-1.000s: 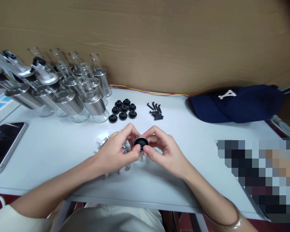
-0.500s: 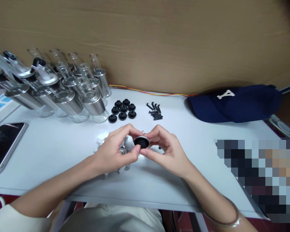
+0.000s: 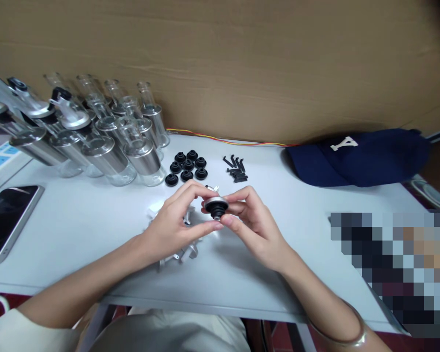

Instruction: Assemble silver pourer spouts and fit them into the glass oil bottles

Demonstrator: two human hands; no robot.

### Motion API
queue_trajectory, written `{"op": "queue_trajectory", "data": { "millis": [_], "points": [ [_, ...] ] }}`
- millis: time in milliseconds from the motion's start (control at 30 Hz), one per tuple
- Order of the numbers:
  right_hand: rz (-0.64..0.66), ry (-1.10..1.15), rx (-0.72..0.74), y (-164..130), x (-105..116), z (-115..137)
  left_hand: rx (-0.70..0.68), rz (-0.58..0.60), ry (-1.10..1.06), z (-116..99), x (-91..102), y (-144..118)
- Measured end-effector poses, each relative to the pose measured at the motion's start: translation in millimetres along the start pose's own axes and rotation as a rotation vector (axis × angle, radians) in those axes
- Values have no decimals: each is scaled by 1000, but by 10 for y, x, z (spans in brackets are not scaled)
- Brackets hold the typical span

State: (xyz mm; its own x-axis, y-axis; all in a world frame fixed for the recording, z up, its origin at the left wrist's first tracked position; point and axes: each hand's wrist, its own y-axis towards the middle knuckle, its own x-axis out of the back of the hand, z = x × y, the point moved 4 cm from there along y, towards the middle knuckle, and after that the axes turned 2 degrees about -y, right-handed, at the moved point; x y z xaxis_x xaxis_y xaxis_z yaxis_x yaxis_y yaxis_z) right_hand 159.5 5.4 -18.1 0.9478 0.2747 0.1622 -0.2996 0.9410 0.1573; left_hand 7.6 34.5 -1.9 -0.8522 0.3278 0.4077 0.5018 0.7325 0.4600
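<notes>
Between my two hands is a bottle pourer (image 3: 216,207) with a silver rim and a ribbed black stopper that points down toward me. My left hand (image 3: 181,215) grips its left side with thumb and fingers. From the other side my right hand (image 3: 251,220) pinches it, thumb near the stopper's lower end. Silver pourer tops (image 3: 187,252) lie on the table, partly hidden behind my left hand. Beyond my hands, several black rubber stoppers (image 3: 187,165) sit in a cluster, and to their right is a small pile of black hooked caps (image 3: 236,168).
Several glass bottles with steel sleeves (image 3: 144,156) stand at the back left, a few topped with pourers (image 3: 73,115). A phone (image 3: 11,220) and a power strip (image 3: 2,159) are at the left. A navy cap (image 3: 359,156) lies at the back right of the white table (image 3: 264,298).
The pourer has tilted so that more of its ribbed black stopper and its tip show. My fingers have shifted around it, with both thumbs now near the stopper's lower end.
</notes>
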Motion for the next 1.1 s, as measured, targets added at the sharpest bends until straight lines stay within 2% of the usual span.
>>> {"op": "queue_trajectory", "data": {
  "millis": [300,433,633,867,1100],
  "points": [
    [15,-131,-32,27,72,33,-43,-5,40,34,14,-14],
    [-25,-172,22,48,116,53,-76,-6,99,28,16,-28],
    [-103,-221,44,34,147,42,-130,-15,59,-4,34,-18],
    [-87,30,-51,90,120,54,-130,-15,90,-41,7,-3],
    [-107,94,-76,81,100,33,-72,72,115,-22,-17,-7]
  ]
}}
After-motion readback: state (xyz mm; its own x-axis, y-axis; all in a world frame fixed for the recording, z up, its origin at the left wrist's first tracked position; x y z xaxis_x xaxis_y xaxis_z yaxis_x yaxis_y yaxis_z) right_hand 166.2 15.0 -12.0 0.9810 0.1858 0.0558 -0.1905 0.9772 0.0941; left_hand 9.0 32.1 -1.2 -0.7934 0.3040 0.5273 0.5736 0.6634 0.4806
